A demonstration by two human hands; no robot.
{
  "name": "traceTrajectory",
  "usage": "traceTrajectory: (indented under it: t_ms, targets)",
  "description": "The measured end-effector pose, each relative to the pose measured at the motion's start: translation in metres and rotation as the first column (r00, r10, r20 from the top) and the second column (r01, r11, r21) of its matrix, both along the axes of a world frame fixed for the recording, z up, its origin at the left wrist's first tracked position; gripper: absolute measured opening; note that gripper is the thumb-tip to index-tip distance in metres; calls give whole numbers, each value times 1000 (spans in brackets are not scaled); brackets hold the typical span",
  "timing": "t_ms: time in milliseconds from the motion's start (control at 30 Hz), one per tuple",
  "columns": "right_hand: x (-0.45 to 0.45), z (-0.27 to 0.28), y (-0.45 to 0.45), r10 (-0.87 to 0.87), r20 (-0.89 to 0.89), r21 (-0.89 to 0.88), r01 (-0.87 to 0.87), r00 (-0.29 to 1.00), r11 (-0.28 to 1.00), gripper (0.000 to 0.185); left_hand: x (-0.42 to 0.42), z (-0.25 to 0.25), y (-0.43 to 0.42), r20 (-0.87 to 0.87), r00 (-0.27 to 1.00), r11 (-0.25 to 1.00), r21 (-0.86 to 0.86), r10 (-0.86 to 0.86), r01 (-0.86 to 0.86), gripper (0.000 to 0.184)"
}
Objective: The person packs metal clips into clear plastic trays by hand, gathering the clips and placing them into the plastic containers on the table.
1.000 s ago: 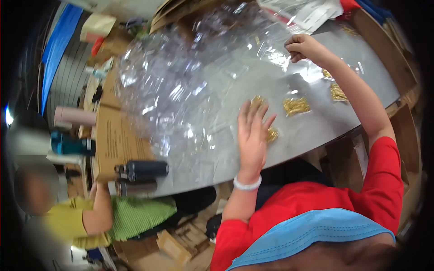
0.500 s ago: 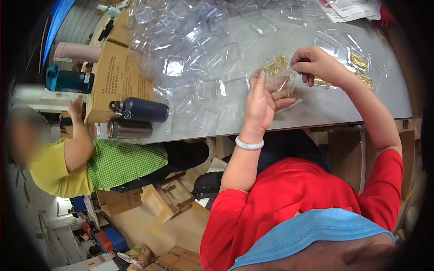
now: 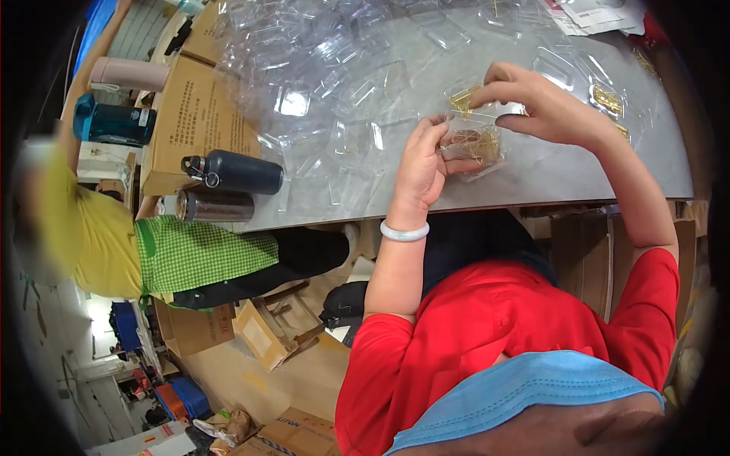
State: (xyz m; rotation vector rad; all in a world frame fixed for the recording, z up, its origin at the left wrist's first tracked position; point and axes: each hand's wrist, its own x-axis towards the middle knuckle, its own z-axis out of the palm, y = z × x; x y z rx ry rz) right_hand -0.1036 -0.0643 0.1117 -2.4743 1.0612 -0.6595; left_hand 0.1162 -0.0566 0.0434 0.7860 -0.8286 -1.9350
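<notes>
My left hand point(image 3: 424, 171) is closed on a clear plastic case point(image 3: 493, 163) near the table's front edge. Thin gold-coloured metal pieces point(image 3: 480, 144) lie inside the case; their exact kind is too small to make out. Just above, my right hand point(image 3: 536, 106) reaches in from the right, its thumb apart from its bent fingers. Those fingertips are at a small pile of gold pieces point(image 3: 461, 100), and whether they touch it I cannot tell. More gold pieces point(image 3: 606, 99) rest in clear trays to the right of my right hand.
Many empty clear plastic cases point(image 3: 304, 61) cover the table's left and back. A dark bottle point(image 3: 243, 178) and a steel tumbler point(image 3: 217, 206) stand beside a cardboard box point(image 3: 194, 114). Papers point(image 3: 597, 15) lie at the back right. A person in a green checked apron point(image 3: 205, 254) is at left.
My left hand has moved slightly left, its fingers now closed round the case. My right hand has moved up and its fingers have spread toward the gold pile. The other person has raised an arm.
</notes>
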Motion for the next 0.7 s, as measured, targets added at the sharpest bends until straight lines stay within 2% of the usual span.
traceTrajectory:
  t_ms: [67,167,267,467,667,700]
  targets:
    - [1,6,2,100,-144,6,-101,984,995,35,-3,4,2,17,1000,1000,-25,-2,2,39]
    - [9,3,5,185,-337,-84,-226,923,971,35,-5,1,2,16,1000,998,-53,-14,15,39]
    - [13,-8,3,241,-317,-97,-284,917,954,30,-8,-1,3,19,1000,998,-53,-24,25,37]
    - [19,-7,-2,309,-278,0,-322,910,947,22,-9,-5,6,-34,999,1000,-18,-26,25,32]
    - [18,-10,-12,139,43,156,-144,989,977,22,-13,-1,12,-129,991,999,-37,34,-39,29]
    - [18,-10,-11,108,35,144,-112,994,983,24,-15,-2,13,-126,991,998,-46,40,-46,29]
